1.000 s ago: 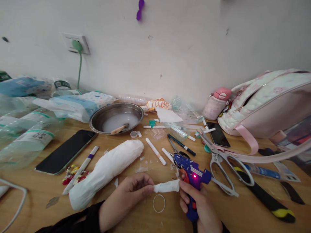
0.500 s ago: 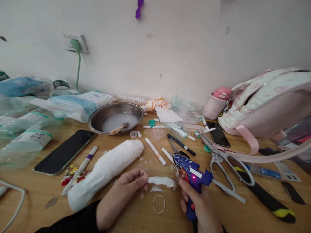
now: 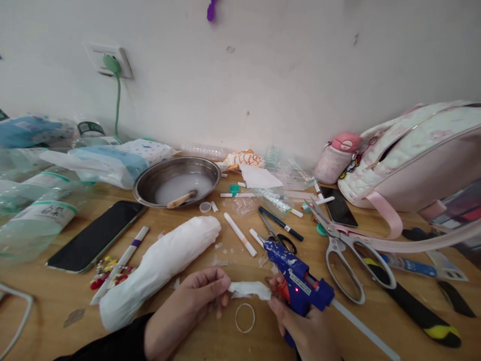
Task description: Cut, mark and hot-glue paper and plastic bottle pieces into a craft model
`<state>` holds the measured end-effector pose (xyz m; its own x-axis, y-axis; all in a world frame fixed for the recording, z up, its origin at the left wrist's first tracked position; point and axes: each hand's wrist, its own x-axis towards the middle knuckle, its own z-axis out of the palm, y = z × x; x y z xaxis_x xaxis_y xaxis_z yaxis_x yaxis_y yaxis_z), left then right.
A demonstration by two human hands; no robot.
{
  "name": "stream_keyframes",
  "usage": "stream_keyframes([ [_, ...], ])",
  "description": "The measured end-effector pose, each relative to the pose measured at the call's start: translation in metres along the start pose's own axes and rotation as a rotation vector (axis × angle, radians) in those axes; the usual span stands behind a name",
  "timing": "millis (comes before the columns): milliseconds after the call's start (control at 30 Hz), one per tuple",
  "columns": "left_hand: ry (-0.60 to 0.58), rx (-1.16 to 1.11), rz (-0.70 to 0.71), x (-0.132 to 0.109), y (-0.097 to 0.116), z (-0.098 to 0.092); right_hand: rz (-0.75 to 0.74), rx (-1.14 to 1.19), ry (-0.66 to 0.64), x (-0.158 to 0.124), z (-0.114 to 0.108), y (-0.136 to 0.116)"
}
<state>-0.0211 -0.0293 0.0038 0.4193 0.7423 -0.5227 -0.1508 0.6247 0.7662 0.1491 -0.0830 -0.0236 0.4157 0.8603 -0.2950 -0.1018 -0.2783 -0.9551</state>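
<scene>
Between thumb and fingers my left hand point(image 3: 195, 301) pinches one end of a small white paper-wrapped piece point(image 3: 248, 289). My right hand point(image 3: 300, 321) is wrapped round a blue hot glue gun point(image 3: 296, 281), whose red light is lit and whose nozzle points up and left. A glue stick point(image 3: 366, 328) sticks out of its back. The right fingertips touch the other end of the white piece. Just below it a white ring point(image 3: 245, 318) lies on the table. To the left rests a long white wrapped form point(image 3: 165, 271).
A metal bowl point(image 3: 138, 193) of cloudy liquid with a brush in it stands at the back. Large scissors point(image 3: 340, 245), a black-and-yellow handled tool point(image 3: 417, 313) and a backpack point(image 3: 413, 150) are on the right. A phone point(image 3: 95, 235) and plastic bottles point(image 3: 48, 215) lie left.
The glue gun has tilted, its nozzle swinging left and its back end right. My right fingertips have come to the right end of the white piece. The left hand keeps its pinch.
</scene>
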Motion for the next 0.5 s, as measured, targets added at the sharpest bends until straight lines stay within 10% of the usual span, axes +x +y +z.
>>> stream_keyframes([
  [500,0.046,0.243,0.109,0.0033,-0.0039,-0.0080,-0.004,0.023,-0.006,0.0005,0.0007,-0.0107],
])
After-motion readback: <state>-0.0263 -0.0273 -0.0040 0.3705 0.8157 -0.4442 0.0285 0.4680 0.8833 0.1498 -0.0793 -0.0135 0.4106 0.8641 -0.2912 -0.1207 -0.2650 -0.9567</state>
